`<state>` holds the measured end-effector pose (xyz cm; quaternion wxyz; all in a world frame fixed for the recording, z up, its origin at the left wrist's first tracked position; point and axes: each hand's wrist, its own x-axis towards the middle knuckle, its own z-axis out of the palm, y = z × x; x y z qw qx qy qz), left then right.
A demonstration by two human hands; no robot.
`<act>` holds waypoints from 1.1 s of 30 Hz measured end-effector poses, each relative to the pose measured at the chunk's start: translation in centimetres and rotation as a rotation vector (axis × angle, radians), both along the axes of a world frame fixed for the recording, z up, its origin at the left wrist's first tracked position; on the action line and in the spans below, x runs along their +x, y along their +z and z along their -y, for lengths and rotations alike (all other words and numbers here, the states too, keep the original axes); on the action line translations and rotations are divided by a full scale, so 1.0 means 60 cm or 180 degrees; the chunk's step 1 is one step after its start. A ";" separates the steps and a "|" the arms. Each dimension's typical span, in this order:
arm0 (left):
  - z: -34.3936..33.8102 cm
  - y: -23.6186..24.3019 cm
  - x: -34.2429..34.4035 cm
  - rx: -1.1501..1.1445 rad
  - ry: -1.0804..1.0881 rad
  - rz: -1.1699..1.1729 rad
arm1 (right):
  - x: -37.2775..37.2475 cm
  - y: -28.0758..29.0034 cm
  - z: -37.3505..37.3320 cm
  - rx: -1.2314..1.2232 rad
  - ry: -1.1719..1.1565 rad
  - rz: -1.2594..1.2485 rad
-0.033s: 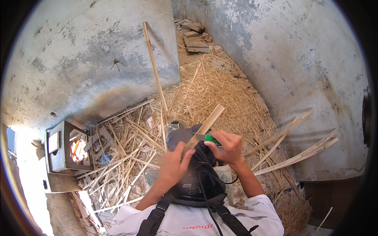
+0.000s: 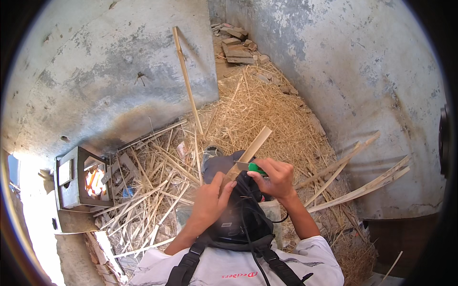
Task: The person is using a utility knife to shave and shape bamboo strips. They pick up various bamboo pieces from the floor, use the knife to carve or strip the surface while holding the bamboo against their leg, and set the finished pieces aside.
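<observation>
My left hand [image 2: 210,199] is closed on the near end of a flat bamboo strip [image 2: 255,144], which slants away from me over my dark-clad lap. In my right hand [image 2: 278,178] is a knife [image 2: 255,168] with a green handle. Its blade points left and lies across the strip, just beyond my left fingertips. My right fingers wrap the handle and hide part of it. The strip's far end sticks out over the straw.
Shavings [image 2: 272,112] cover the floor ahead; split strips [image 2: 143,209] lie at left. A tall bamboo pole [image 2: 187,81] leans on the left wall. Long strips [image 2: 365,189] stick out at right. Broken bricks [image 2: 238,52] sit at the back. A box-like frame [image 2: 70,183] stands far left.
</observation>
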<state>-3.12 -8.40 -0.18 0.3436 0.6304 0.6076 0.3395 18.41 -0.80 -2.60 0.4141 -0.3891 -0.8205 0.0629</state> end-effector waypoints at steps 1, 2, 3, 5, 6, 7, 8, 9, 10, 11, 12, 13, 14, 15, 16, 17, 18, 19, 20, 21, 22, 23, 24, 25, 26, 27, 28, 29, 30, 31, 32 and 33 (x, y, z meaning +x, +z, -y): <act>0.001 -0.001 0.000 -0.0018 -0.0003 0.0011 | 0.000 0.002 0.000 0.0017 -0.0012 0.0044; 0.001 -0.001 -0.001 -0.0036 -0.0005 0.0021 | 0.001 0.005 0.000 0.0035 -0.0024 0.0089; 0.002 -0.003 -0.002 -0.0047 -0.0007 0.0050 | 0.002 0.006 -0.001 0.0053 -0.0033 0.0134; 0.003 -0.007 -0.005 -0.0059 -0.0004 0.0103 | 0.004 0.004 -0.005 0.0132 -0.0069 0.0176; 0.003 -0.004 -0.005 -0.0059 -0.0003 0.0102 | 0.005 0.003 -0.007 0.0173 -0.0085 0.0198; 0.003 0.000 -0.005 -0.0060 0.0000 0.0101 | 0.005 0.003 -0.009 0.0213 -0.0120 0.0179; 0.003 0.002 -0.006 -0.0062 0.0004 0.0101 | 0.005 0.003 -0.013 0.0254 -0.0155 0.0161; 0.004 0.002 -0.008 -0.0091 0.0017 0.0101 | 0.006 0.002 -0.017 0.0294 -0.0189 0.0142; 0.005 0.002 -0.008 -0.0118 0.0023 0.0099 | 0.012 0.002 -0.024 0.0339 -0.0287 0.0051; 0.005 0.002 -0.008 -0.0146 0.0029 0.0096 | 0.022 0.001 -0.035 0.0384 -0.0384 -0.0040; 0.008 0.000 -0.009 -0.0117 0.0019 0.0047 | 0.033 0.000 -0.047 0.0428 -0.0482 -0.0133; 0.014 -0.002 -0.012 -0.0089 0.0010 -0.0002 | 0.048 -0.006 -0.063 0.0372 -0.0864 -0.0316; 0.019 -0.007 -0.015 -0.0062 -0.0018 -0.0035 | 0.071 -0.009 -0.081 0.0316 -0.1263 -0.0482; 0.027 -0.010 -0.019 -0.0185 -0.0065 0.0003 | 0.112 0.001 -0.103 0.0039 -0.1707 -0.0509; 0.038 -0.007 -0.024 -0.0301 -0.0085 0.0027 | 0.139 0.013 -0.119 -0.0237 -0.2124 -0.0551; 0.042 -0.006 -0.028 -0.0417 -0.0107 0.0050 | 0.144 0.011 -0.115 -0.0283 -0.1918 -0.0625; 0.037 -0.018 -0.030 -0.0447 -0.0109 0.0174 | 0.146 0.009 -0.103 -0.0329 -0.1712 -0.0698; 0.037 -0.038 -0.035 -0.0514 -0.0076 0.0272 | 0.142 0.001 -0.088 -0.0421 -0.1477 -0.0788; 0.032 -0.046 -0.036 -0.0545 -0.0067 0.0386 | 0.123 -0.006 -0.076 -0.0345 -0.1093 -0.0714; 0.028 -0.046 -0.037 -0.0620 -0.0115 0.0478 | 0.094 -0.013 -0.062 -0.0268 -0.0709 -0.0638; 0.018 -0.042 -0.036 -0.0705 -0.0155 0.0579 | 0.072 -0.016 -0.047 -0.0285 -0.0519 -0.0509; 0.011 -0.033 -0.035 -0.0788 -0.0197 0.0666 | 0.054 -0.014 -0.031 -0.0299 -0.0330 -0.0394; 0.006 -0.026 -0.032 -0.0802 -0.0197 0.0713 | 0.040 -0.016 -0.020 -0.0321 -0.0165 -0.0399; 0.000 -0.020 -0.030 -0.0807 -0.0209 0.0758 | 0.028 -0.017 -0.013 -0.0331 -0.0010 -0.0405; -0.003 -0.017 -0.028 -0.0813 -0.0222 0.0803 | 0.018 -0.018 -0.008 -0.0327 0.0047 -0.0376; -0.004 -0.018 -0.027 -0.0792 -0.0254 0.0768 | 0.010 -0.018 -0.004 -0.0323 0.0103 -0.0346; -0.005 -0.021 -0.026 -0.0770 -0.0281 0.0735 | 0.003 -0.017 -0.002 -0.0319 0.0165 -0.0313; -0.005 -0.021 -0.025 -0.0748 -0.0309 0.0703 | -0.002 -0.014 -0.002 -0.0260 0.0166 -0.0248; -0.006 -0.020 -0.024 -0.0756 -0.0309 0.0744 | -0.006 -0.010 -0.002 -0.0236 0.0180 -0.0228; -0.006 -0.020 -0.021 -0.0767 -0.0308 0.0789 | -0.009 -0.007 -0.001 -0.0216 0.0197 -0.0204; -0.007 -0.020 -0.018 -0.0779 -0.0306 0.0835 | -0.011 -0.006 -0.001 -0.0196 0.0213 -0.0181; -0.007 -0.017 -0.014 -0.0719 -0.0268 0.0720 | -0.012 -0.006 -0.001 -0.0197 0.0186 -0.0177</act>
